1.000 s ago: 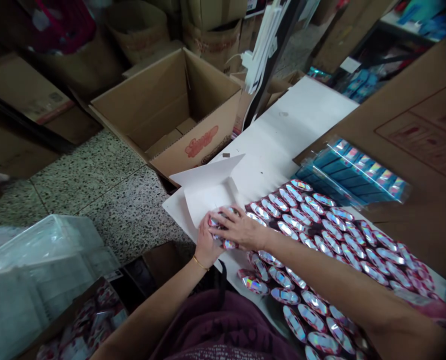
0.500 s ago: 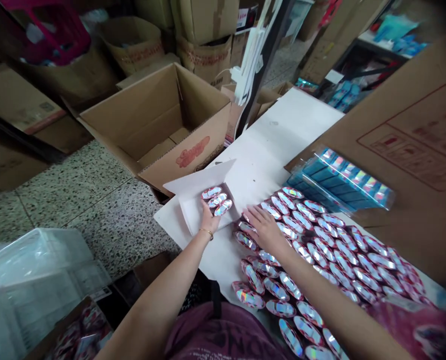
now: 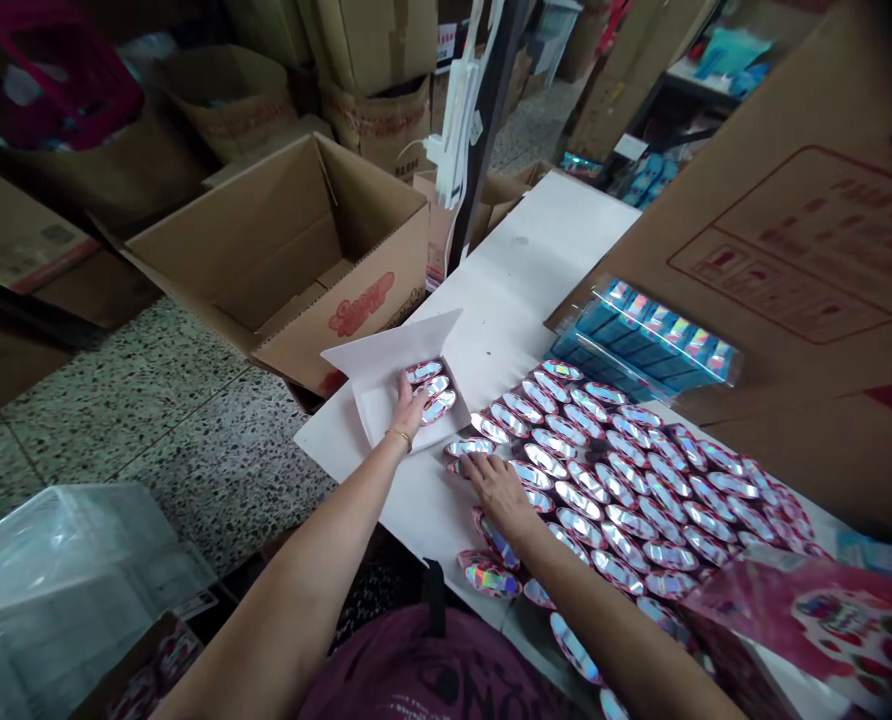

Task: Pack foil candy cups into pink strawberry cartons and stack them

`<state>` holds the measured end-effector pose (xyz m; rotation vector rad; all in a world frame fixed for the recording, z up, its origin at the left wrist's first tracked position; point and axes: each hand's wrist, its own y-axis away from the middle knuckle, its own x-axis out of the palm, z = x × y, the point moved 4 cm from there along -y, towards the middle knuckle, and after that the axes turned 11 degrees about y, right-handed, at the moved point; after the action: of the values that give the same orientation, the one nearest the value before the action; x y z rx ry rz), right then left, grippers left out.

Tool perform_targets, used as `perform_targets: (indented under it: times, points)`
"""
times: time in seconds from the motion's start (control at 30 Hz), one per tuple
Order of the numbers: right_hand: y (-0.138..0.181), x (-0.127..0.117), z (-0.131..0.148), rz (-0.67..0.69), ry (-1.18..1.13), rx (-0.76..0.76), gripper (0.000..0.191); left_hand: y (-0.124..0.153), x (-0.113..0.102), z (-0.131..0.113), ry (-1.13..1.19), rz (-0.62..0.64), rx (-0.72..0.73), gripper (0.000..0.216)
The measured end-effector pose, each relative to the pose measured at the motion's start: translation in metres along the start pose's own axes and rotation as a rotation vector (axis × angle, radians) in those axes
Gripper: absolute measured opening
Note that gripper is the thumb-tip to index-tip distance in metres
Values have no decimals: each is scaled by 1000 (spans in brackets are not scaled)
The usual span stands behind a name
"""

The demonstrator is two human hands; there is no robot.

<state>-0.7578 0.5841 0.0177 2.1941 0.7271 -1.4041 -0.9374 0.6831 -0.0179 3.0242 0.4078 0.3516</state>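
In a small white open-lidded box stand three packs with shiny silver oval tops and red-pink edges. My left hand is inside the box's near side, its fingers closed against these packs. To the right, my right hand curls its fingers onto a matching pack at the left edge of a large group of packs. The fingers partly cover that pack. The packs stand close together in slanting rows on a white table.
A large open carton stands beyond the white box. Clear packages with blue contents lean by a big cardboard box on the right. A pink printed bag lies near right; a translucent bin is lower left.
My right hand has moved down and nearer, from beside the white box's corner to packs at the group's left edge. My left hand stays at the packs in the box. The view has shifted.
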Motion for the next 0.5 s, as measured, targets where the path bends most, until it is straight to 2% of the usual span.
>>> perform_targets:
  times: [0.13, 0.2, 0.33, 0.4, 0.5]
  points:
    - [0, 3, 0, -22, -4, -145, 73, 13, -3, -6, -283, 62, 86, 118]
    - [-1, 8, 4, -30, -4, -190, 76, 16, -5, -6, -395, 80, 106, 113]
    - [4, 11, 12, -47, -8, -231, 62, 11, -7, -7, -516, 108, 133, 90]
    - [7, -1, 14, -97, -55, -300, 56, 8, -9, -8, -549, 128, 102, 92]
    - [-3, -35, 14, -225, -158, -353, 52, 13, -17, -16, -559, 120, 58, 91]
